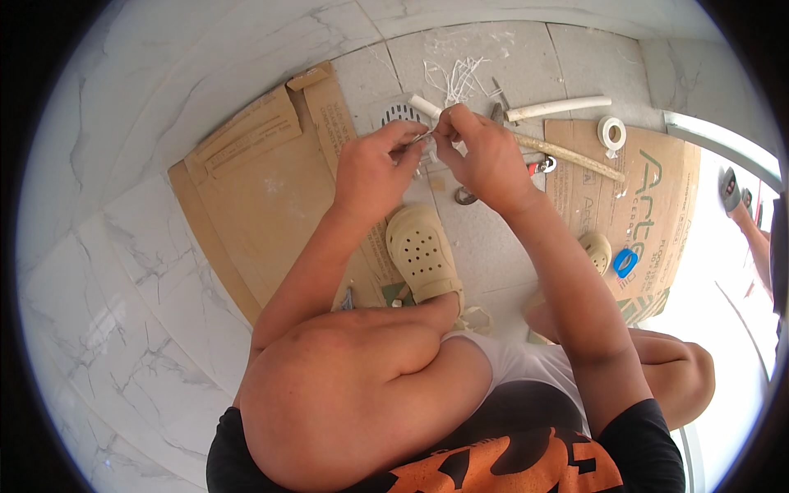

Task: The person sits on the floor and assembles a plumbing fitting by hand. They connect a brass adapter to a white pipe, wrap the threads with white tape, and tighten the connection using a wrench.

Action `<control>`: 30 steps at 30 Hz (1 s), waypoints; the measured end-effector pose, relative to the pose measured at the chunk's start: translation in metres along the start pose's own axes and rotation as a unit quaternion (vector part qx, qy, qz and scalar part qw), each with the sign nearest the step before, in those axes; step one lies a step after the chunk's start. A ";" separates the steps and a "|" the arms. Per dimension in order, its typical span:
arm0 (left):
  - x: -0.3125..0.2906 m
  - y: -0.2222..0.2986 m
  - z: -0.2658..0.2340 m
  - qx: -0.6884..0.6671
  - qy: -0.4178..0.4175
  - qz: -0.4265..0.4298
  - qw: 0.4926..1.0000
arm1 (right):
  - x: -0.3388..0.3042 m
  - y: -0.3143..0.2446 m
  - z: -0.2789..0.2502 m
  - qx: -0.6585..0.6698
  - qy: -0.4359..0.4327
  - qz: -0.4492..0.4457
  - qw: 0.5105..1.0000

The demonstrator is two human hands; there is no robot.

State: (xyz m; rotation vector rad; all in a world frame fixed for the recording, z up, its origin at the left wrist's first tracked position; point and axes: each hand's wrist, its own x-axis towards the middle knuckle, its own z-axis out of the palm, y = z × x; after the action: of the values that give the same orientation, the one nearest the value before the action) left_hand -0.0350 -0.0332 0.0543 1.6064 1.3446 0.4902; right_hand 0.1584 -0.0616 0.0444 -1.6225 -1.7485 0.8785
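Note:
In front of me, above the tiled floor, both hands meet with their fingertips nearly touching. My left hand (pixel 374 168) is closed in a pinch on something small and thin, partly covered by the fingers. My right hand (pixel 486 164) pinches too, close against the left fingertips; what it holds is too small to name. Just beyond the hands lie a short white pipe (pixel 423 106), a slotted floor drain (pixel 399 113) and a tangle of white strings (pixel 462 78). A tool with a long wooden handle (pixel 575 158), seemingly a hammer, lies right of my right hand.
Cardboard sheets (pixel 255 197) cover the floor on the left and right. A longer white pipe (pixel 559 108), a roll of white tape (pixel 611 133), a red-handled tool (pixel 541 167) and a blue ring (pixel 625 263) lie to the right. Another person's leg (pixel 752 234) shows at the far right.

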 end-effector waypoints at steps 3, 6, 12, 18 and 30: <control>0.000 0.003 0.001 -0.095 -0.014 -0.061 0.994 | 0.001 -0.001 -0.001 0.068 0.018 0.036 0.997; 0.003 0.005 0.000 -0.145 -0.015 -0.096 0.985 | 0.002 -0.001 0.000 0.151 0.052 0.088 0.983; 0.018 0.000 -0.015 -0.273 0.063 -0.164 0.946 | -0.007 0.011 -0.003 0.197 0.027 0.153 0.968; 0.018 0.000 -0.013 -0.250 0.024 -0.140 0.958 | -0.009 0.011 -0.004 0.202 0.015 0.169 0.965; 0.008 0.006 -0.001 -0.074 0.006 -0.078 0.994 | 0.006 -0.010 0.004 0.041 0.067 -0.024 0.997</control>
State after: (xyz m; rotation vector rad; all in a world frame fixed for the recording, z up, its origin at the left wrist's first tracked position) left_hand -0.0302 -0.0250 0.0583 1.3698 1.3964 0.4929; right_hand 0.1490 -0.0562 0.0495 -1.5427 -1.6310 0.7907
